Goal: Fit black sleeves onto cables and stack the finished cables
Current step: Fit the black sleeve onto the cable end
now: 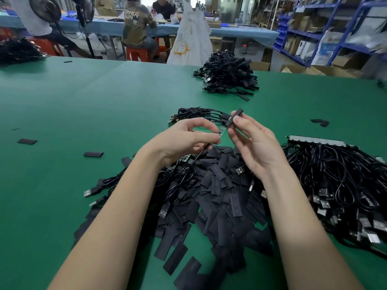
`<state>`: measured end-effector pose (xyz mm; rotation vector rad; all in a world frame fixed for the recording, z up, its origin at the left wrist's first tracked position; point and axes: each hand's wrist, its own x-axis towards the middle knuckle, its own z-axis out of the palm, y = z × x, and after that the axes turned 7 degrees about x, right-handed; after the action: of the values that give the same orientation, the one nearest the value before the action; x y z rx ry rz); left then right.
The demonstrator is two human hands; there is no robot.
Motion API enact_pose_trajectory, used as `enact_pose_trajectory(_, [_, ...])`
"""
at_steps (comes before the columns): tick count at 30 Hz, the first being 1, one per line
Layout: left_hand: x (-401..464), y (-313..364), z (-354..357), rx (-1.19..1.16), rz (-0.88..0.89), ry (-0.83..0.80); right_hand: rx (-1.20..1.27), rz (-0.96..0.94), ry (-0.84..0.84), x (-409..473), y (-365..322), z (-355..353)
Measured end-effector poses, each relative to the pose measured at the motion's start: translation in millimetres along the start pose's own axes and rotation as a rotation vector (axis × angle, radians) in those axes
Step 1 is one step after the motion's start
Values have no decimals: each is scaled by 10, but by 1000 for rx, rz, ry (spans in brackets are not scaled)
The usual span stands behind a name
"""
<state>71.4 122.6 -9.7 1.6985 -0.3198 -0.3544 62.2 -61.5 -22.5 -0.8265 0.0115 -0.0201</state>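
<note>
My left hand pinches the small green circuit board at the end of a black cable, whose wire trails down under the hand. My right hand pinches a black sleeve between thumb and fingers. The sleeve's lower end meets the tip of the board. A heap of loose black sleeves lies under both hands. A small stack of sleeved cables sits just beyond my hands.
A big pile of bare cables with USB plugs lies at the right. A large finished pile sits further back. Stray sleeves dot the green table. People sit at a blue table behind.
</note>
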Motion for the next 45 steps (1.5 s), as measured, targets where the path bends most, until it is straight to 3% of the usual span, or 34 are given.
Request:
enact_pose_trajectory(20, [4, -33, -20, -110, 17, -70, -4, 25, -68, 11, 17, -48])
enact_pose_trajectory(32, [33, -16, 19, -207, -5, 7, -72, 62, -99, -6, 37, -16])
enact_pose_trajectory(39, [9, -21, -4, 167, 152, 163, -26, 13, 5, 26, 65, -11])
enact_pose_trajectory(45, [33, -47, 14, 313, 250, 230, -27, 11, 32, 33, 69, -5])
